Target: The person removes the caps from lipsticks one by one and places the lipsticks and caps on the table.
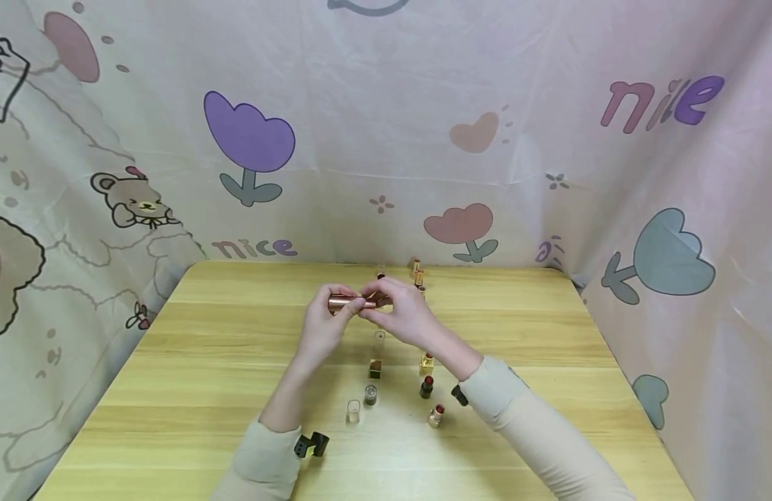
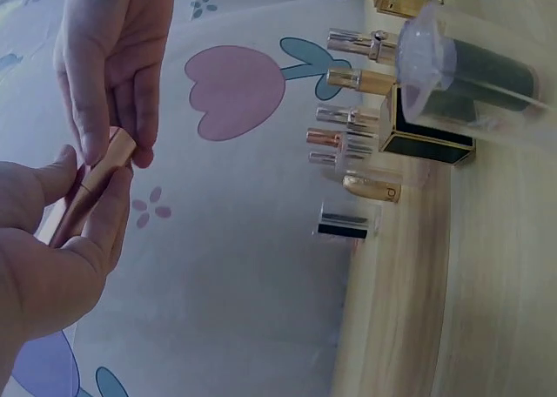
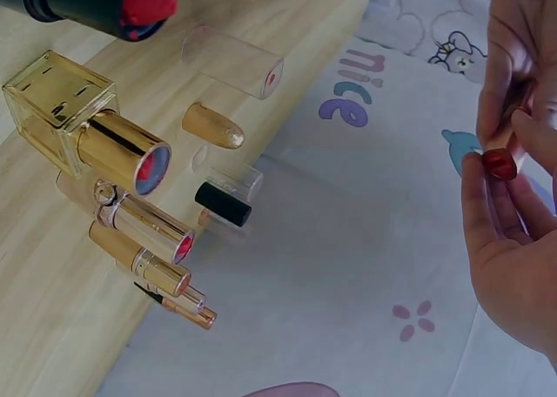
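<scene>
Above the table, both hands hold a rose-gold lipstick tube (image 1: 339, 303) lying roughly level. My left hand (image 1: 321, 325) grips its left end, thumb along the side. At the other end my right hand (image 1: 403, 312) pinches the tube between thumb and fingers. A red end of the lipstick (image 3: 500, 164) shows beside the right fingertips in the right wrist view. In the left wrist view, the left hand (image 2: 52, 266) wraps the metallic tube, and the right hand's fingers (image 2: 91, 123) meet its upper end.
Uncapped lipsticks stand in a row right of centre, including a gold one (image 1: 427, 364), a black one (image 1: 426, 387) and a pale gold one (image 1: 436, 416). A second row holds caps: a clear cap (image 1: 353, 411), a greyish cap (image 1: 370, 395) and a black-and-gold cap (image 1: 375, 369). A printed curtain (image 1: 361, 139) hangs behind.
</scene>
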`<state>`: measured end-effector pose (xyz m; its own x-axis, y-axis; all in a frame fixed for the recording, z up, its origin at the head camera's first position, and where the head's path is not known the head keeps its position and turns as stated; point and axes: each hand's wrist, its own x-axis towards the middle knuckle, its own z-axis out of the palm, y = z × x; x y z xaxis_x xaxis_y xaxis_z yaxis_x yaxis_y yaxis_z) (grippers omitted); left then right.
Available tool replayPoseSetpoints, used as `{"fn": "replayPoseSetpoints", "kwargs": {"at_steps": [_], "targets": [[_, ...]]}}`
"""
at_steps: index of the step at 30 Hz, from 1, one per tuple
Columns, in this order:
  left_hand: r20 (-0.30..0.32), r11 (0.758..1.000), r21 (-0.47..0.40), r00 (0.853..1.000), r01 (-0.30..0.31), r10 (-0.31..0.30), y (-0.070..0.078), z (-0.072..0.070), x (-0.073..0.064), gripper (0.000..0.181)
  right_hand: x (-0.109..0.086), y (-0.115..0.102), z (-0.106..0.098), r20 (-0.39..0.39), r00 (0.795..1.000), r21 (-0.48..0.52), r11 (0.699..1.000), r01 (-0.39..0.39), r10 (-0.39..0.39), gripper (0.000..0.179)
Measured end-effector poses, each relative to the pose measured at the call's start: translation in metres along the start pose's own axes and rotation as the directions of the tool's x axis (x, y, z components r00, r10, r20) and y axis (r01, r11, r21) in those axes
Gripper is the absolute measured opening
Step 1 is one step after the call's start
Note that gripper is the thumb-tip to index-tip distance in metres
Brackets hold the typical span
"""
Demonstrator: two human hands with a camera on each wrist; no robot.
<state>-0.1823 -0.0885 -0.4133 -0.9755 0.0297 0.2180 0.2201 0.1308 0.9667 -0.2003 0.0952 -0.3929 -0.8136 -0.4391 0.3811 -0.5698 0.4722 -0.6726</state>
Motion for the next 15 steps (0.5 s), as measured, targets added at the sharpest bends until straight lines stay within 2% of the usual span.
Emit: {"fn": "replayPoseSetpoints", "kwargs": {"at_steps": [8,15], "targets": [[-0.002,1.0,0.01,1.0,0.011,-0.011,0.0013,0.0027,-0.0001,0.031,-0.0014,0.0024,-0.0014,-0.04,0.999,-0.044,0.999,0.031,-0.033,0.028],[0.018,0.998,-0.055,1.0,0.01,-0.009,0.0017,-0.0007,0.0017,0.032,-0.0038,0.002,-0.0063,-0.056,0.998,-0.042,0.999,-0.024,0.021,0.03]]}}
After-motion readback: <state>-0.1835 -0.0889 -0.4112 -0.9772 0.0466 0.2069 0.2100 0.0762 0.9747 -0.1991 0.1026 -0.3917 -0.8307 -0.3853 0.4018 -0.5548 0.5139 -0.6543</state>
